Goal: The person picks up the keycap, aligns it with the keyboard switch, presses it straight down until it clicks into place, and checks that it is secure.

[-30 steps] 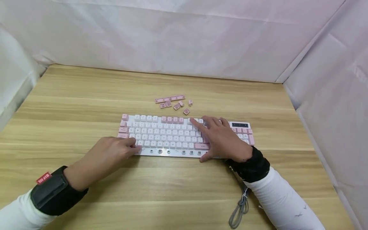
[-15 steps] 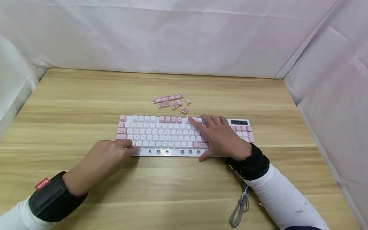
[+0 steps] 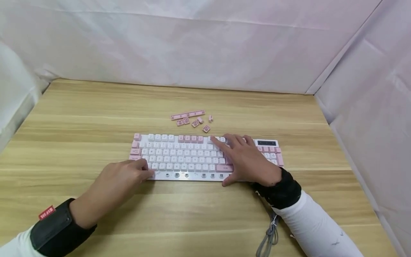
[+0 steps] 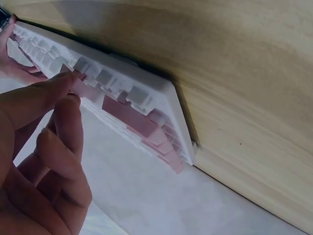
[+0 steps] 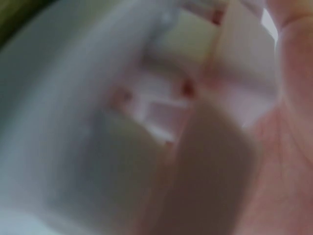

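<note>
A white and pink keyboard (image 3: 179, 152) lies across the wooden table, with bare switches showing along its front row. At its front left corner, my left hand (image 3: 122, 178) pinches a small pink keycap (image 4: 84, 90) between thumb and forefinger. The left wrist view has that keycap right over the front row; the other fingers are curled below. Spread over the right part of the keyboard is my right hand (image 3: 245, 160), its thumb at the front edge and its fingertips reaching the top row. Close and blurred, keys (image 5: 210, 166) fill the right wrist view beside the palm.
Behind the keyboard lie a long pink spacebar (image 3: 187, 115) and several loose pink keycaps (image 3: 195, 123). A bundled grey cable (image 3: 269, 235) lies by the right forearm. Pale cloth walls (image 3: 192, 46) stand along the table's back and sides.
The head view has tilted slightly, so the scene sits a little lower in it. Both hands keep nearly the same place on the keyboard.
</note>
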Tool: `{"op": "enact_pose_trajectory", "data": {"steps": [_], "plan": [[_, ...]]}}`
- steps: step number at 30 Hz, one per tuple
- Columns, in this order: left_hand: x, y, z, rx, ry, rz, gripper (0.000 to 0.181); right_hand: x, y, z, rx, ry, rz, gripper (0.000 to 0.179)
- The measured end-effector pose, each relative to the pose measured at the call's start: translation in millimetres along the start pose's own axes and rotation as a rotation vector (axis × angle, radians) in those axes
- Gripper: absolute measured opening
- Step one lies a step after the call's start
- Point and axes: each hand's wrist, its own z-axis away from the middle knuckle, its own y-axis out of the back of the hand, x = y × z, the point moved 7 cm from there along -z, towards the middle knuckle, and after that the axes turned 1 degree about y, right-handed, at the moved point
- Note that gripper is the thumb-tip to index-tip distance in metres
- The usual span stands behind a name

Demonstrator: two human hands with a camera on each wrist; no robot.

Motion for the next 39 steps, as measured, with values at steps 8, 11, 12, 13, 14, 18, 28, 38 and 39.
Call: {"op": "enact_pose_trajectory", "data": {"steps": [8, 11, 12, 13, 14, 18, 28, 38, 39], "plan": [[1.9, -1.4, 2.8, 0.003, -0.006, -0.036, 0.03, -1, 0, 0.5, 0.018, 0.008, 0.008, 0.135], [1.6, -3.1, 2.5, 0.005, 0.006, -0.039, 0.03, -1, 0, 0.8, 0.023, 0.011, 0.011, 0.135], [1.7, -3.8, 2.6, 0.001, 0.01, -0.037, 0.03, 0, 0, 1.1, 0.022, 0.011, 0.012, 0.135], [1.9, -4.8, 2.6, -0.001, 0.014, -0.033, 0.03, 0, 0, 1.3, 0.021, 0.01, 0.011, 0.135], [1.7, -5.7, 2.7, -0.002, 0.019, -0.033, 0.029, 0, 0, 1.6, 0.025, 0.011, 0.01, 0.135], [1.4, -8.1, 3.7, -0.002, 0.028, -0.04, 0.026, 0, 0, 2.1, 0.031, 0.019, 0.007, 0.135], [-12.4, 10.0, -23.0, -0.073, 0.044, 0.119, 0.016, -1, -2, 0.6, 0.033, 0.025, -0.004, 0.135], [-44.6, 9.7, -105.6, -0.107, 0.109, 0.144, 0.023, -3, 2, 1.8, 0.015, 0.012, -0.003, 0.134], [-46.8, 6.8, -113.9, -0.125, 0.115, 0.137, 0.024, -3, 2, 2.3, 0.011, 0.009, -0.002, 0.134]]}}
